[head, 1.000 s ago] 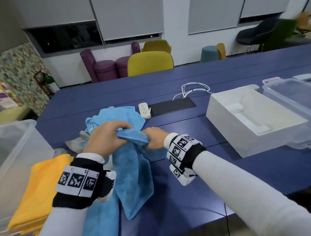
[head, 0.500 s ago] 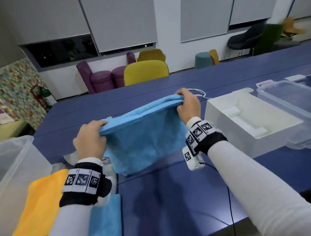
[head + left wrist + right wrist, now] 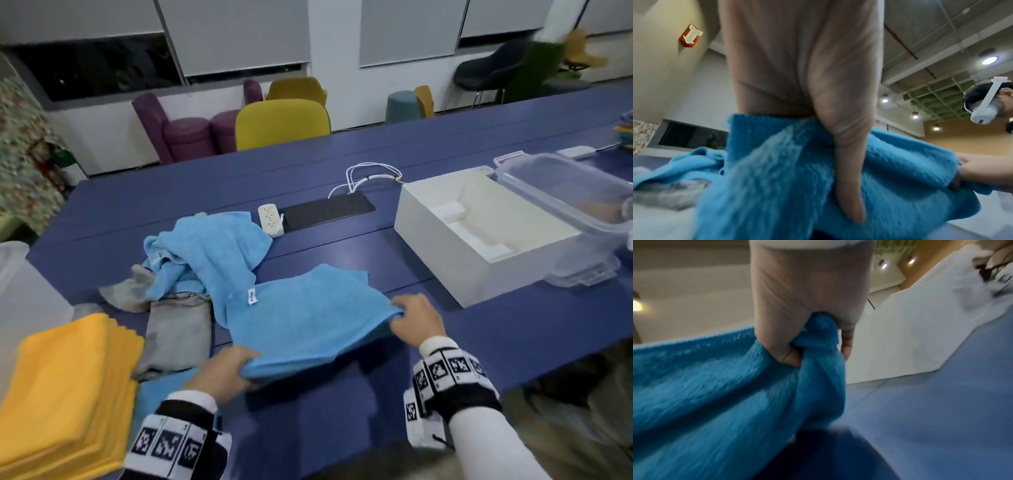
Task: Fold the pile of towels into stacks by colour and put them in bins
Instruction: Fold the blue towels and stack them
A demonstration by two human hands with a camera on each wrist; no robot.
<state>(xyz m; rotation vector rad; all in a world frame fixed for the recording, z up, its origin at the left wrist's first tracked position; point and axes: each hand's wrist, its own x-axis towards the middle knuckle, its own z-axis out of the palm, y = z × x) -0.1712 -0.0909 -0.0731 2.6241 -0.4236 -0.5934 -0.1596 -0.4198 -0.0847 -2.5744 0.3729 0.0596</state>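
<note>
Lowered from mid-air since 0.5 s ago, the blue towel (image 3: 305,322) now lies doubled on the bench (image 3: 479,339), its far part flat and its near edge raised slightly by both hands.

1. Bench: carries all task items. At far left, a translucent bin (image 3: 24,294) is cut off by the frame. At right stand a white box (image 3: 479,236) and a clear lidded container (image 3: 568,205), well apart from the towel.
2. Yellow stack (image 3: 68,401): folded, near left, separated by colour.
3. Unfolded pile (image 3: 205,253): blue cloth over grey, just behind the held towel. How many towels it contains cannot be determined.
4. Grey towel (image 3: 178,332): lies between the yellow stack and the held towel.
5. Left hand (image 3: 222,370): fingers curled under the near left corner, thumb on top, holding the layers together.
6. Right hand (image 3: 416,320): fingers bunched around the near right corner, keeping the folded edge taut and square for the next fold.

Both wrist views are motion-blurred; layer alignment cannot be confirmed.
</note>
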